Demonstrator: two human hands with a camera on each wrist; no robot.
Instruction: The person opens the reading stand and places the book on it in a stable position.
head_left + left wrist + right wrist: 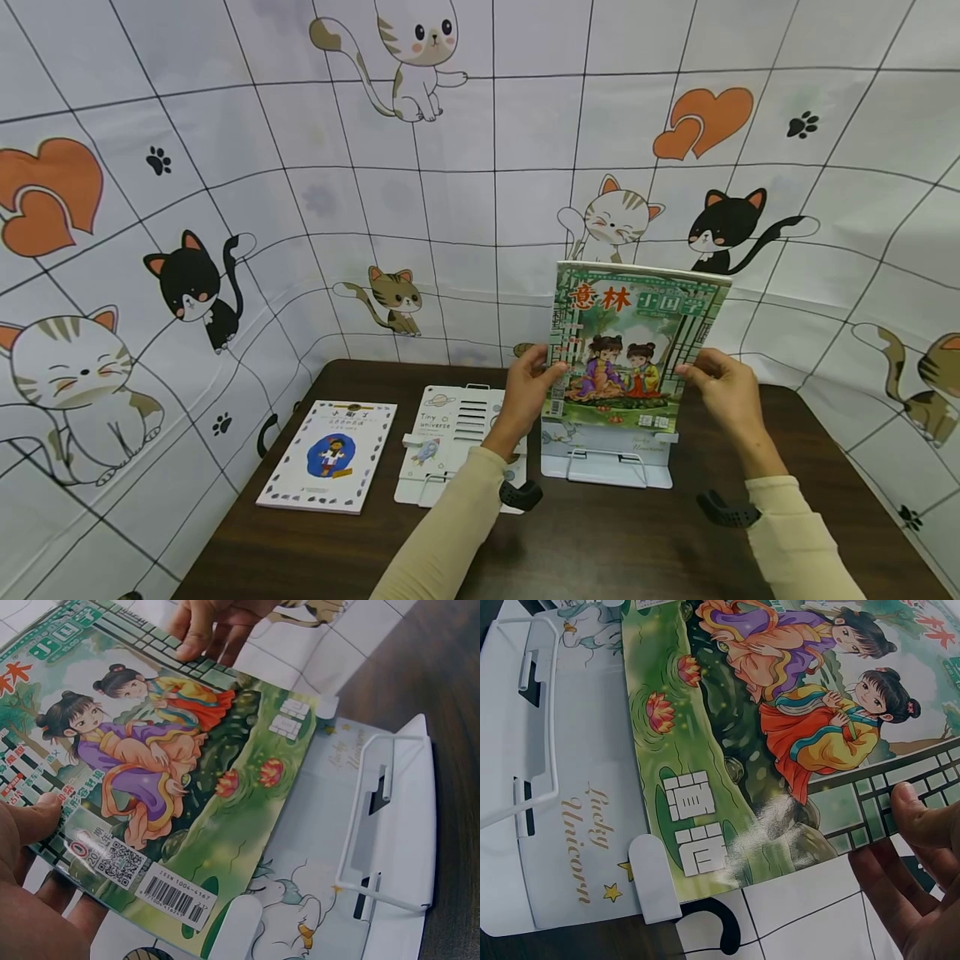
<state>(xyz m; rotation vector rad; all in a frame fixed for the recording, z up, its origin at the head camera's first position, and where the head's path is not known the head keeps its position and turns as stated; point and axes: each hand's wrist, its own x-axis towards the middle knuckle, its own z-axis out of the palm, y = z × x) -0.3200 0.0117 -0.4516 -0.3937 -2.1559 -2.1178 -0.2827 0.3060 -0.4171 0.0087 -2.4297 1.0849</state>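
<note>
The person's left grip [528, 387] pinches the left edge of a green magazine [622, 333] between thumb and fingers; the right grip [726, 392] pinches its right edge. The magazine, its cover showing two illustrated children, is held upright against a white stand [555, 468], its bottom above the wire bracket [556, 712]. To the left on the dark brown counter [585, 533] are a "Tiny universe" stand [450, 458] and, farther left, a white book [326, 458] lying flat. Behind is a cat-patterned wall [525, 125].
</note>
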